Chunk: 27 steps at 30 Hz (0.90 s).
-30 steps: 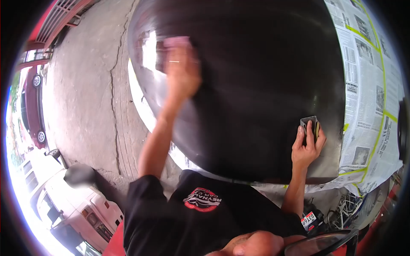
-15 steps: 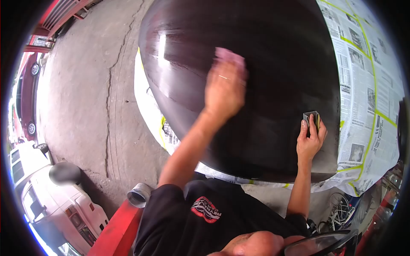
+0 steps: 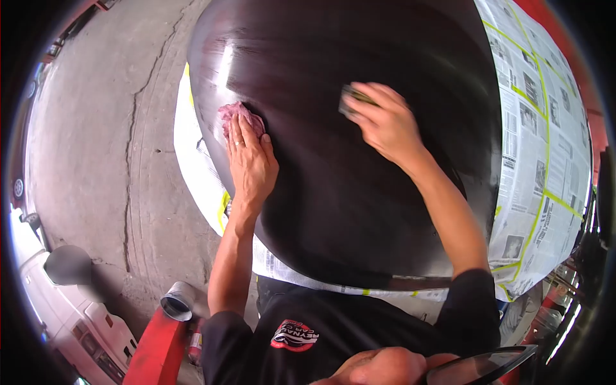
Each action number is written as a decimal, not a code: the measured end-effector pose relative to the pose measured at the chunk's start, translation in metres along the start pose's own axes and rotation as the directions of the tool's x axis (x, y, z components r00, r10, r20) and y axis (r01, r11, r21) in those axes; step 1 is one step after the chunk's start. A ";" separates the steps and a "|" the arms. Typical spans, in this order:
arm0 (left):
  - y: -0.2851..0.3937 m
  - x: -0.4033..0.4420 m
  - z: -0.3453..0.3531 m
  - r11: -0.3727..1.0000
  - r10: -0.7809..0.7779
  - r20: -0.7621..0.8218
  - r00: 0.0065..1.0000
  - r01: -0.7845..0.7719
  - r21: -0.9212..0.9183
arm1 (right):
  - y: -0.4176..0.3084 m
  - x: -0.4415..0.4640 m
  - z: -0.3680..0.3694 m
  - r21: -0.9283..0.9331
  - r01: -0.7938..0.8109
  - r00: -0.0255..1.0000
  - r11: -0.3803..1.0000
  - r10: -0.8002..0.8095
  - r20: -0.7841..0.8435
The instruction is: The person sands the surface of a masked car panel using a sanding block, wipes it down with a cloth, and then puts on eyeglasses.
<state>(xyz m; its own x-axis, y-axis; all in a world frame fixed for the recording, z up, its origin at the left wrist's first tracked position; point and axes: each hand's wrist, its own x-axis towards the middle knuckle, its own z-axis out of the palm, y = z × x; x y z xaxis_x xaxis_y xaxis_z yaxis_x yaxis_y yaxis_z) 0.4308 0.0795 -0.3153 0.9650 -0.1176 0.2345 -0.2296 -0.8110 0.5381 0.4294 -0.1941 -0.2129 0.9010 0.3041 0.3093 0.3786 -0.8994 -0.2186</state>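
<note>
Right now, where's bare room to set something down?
Free: panel between left hand and right hand, down to its near edge; floor left of the paper. Crowded: around the cloth and block.

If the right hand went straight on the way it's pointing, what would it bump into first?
Nothing that shows: ahead of the right hand and its block lies only open dark panel, with the pink cloth off to one side. Its exact height is unclear.
</note>
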 end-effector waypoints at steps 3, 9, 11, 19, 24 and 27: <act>-0.002 -0.001 -0.002 1.000 -0.008 0.031 0.999 0.008 0.015 | -0.014 0.111 0.090 -0.018 0.249 0.968 0.968 -0.249 0.014; -0.008 0.006 -0.002 0.999 0.036 0.066 0.997 -0.034 -0.030 | -0.046 0.135 0.130 0.040 0.208 0.974 0.977 -0.204 -0.100; -0.022 0.017 0.006 0.997 0.079 0.001 0.997 -0.079 -0.009 | -0.020 0.069 0.075 0.008 0.165 0.983 0.986 -0.163 -0.084; -0.025 0.161 0.045 0.996 0.082 -0.095 0.992 -0.077 0.050 | 0.076 -0.210 -0.130 -0.150 -0.413 0.899 0.898 0.376 -0.223; 0.169 0.055 0.046 0.830 0.558 -0.050 0.828 -0.557 0.036 | 0.060 -0.213 -0.179 -0.101 -0.551 0.752 0.828 0.441 -0.490; 0.283 -0.008 0.069 0.799 0.598 0.074 0.798 -0.587 -0.130 | 0.039 -0.243 -0.225 -0.099 -0.662 0.605 0.742 0.452 -0.656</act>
<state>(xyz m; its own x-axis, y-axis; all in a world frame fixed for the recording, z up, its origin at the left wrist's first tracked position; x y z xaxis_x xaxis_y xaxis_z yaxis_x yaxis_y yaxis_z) 0.3674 -0.1890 -0.2210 0.6418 -0.6214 0.4493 -0.7666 -0.5041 0.3978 0.1775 -0.3742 -0.0881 0.5772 -0.4285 0.6952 -0.3369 -0.9004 -0.2753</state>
